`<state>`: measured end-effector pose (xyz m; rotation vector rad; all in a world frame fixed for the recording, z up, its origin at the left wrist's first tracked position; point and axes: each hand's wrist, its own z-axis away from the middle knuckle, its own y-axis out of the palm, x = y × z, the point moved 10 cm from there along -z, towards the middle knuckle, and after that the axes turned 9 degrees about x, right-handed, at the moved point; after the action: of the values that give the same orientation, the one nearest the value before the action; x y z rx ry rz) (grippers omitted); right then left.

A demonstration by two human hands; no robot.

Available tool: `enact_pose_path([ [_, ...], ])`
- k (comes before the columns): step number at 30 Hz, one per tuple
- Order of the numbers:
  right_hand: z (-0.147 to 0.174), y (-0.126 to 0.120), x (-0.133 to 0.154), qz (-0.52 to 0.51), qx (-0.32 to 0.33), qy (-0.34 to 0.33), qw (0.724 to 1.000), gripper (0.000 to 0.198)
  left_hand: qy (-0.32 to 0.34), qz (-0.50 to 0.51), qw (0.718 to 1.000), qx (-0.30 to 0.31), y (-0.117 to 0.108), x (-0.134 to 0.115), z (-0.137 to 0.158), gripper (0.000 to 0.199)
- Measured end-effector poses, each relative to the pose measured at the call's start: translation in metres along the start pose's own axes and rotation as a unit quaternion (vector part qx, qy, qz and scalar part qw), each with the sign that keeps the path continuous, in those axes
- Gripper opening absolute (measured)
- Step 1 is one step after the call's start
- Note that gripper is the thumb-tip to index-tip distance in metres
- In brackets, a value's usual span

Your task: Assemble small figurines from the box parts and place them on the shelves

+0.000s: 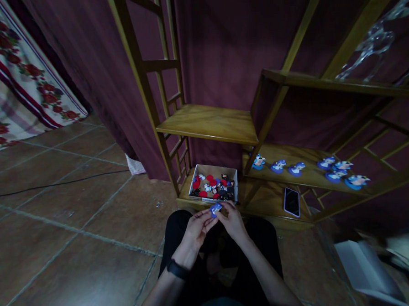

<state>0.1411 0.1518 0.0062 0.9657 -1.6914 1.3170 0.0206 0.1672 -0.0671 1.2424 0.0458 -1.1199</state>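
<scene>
Between my two hands, just in front of the box, is a small purple and white figurine [215, 210] on a round base. My left hand [199, 227] has its fingers closed on the figurine's left side. From the right, my right hand [232, 221] pinches the same figurine with thumb and fingers. Right beyond my fingers lies an open cardboard box [236, 181] holding several red, black and white figurines [211, 185]. Similar purple figurines [296, 168] and blue ones [259, 162] stand on the shelf to the right.
A phone [291, 202] lies on the lowest board at the right. An upper wooden shelf [209, 120] overhangs behind the box, with frame posts [142, 83] at its left. A dark cable [72, 182] crosses the tiled floor. A white box [364, 268] sits at lower right.
</scene>
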Motion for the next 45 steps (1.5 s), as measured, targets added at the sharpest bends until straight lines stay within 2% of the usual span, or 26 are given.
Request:
enact_pose_path([
  [9, -0.005, 0.003, -0.001, -0.074, 0.072, -0.003, 0.995, 0.008, -0.032, -0.014, 0.999, -0.022, -0.006, -0.001, 0.006, 0.012],
  [13, -0.005, 0.002, 0.003, -0.065, 0.070, -0.007, 0.995, 0.008, -0.038, -0.019, 0.999, -0.031, -0.007, -0.002, 0.007, 0.012],
  [19, -0.009, 0.004, -0.001, -0.058, 0.066, -0.010, 0.996, 0.012, -0.035, -0.016, 0.999, -0.010, -0.003, -0.006, 0.002, 0.009],
  [23, -0.007, 0.009, -0.010, -0.148, 0.056, 0.016, 0.987, 0.020, -0.036, -0.015, 0.999, 0.015, 0.000, -0.010, -0.002, 0.011],
  [27, 0.000, 0.017, -0.018, -0.261, 0.042, 0.074, 0.962, 0.027, -0.032, -0.005, 0.999, 0.020, -0.001, -0.011, -0.004, 0.013],
  [32, 0.002, 0.020, -0.021, -0.291, 0.036, 0.102, 0.951, 0.028, -0.030, 0.002, 0.999, 0.018, 0.001, -0.009, -0.002, 0.017],
  [35, 0.001, 0.017, -0.022, -0.262, 0.027, 0.090, 0.960, 0.028, -0.031, 0.002, 0.999, 0.027, 0.006, -0.009, 0.000, 0.019],
  [40, 0.004, 0.005, -0.008, -0.130, 0.004, 0.034, 0.991, 0.019, -0.025, -0.007, 0.999, 0.031, 0.009, -0.010, 0.003, 0.020],
  [43, 0.006, 0.002, 0.000, -0.081, -0.001, 0.018, 0.997, 0.015, -0.021, -0.017, 0.999, 0.024, 0.008, -0.010, 0.004, 0.020],
  [45, 0.006, 0.002, 0.000, -0.084, -0.002, 0.023, 0.996, 0.013, -0.016, -0.026, 0.999, 0.018, 0.007, -0.011, 0.004, 0.020],
])
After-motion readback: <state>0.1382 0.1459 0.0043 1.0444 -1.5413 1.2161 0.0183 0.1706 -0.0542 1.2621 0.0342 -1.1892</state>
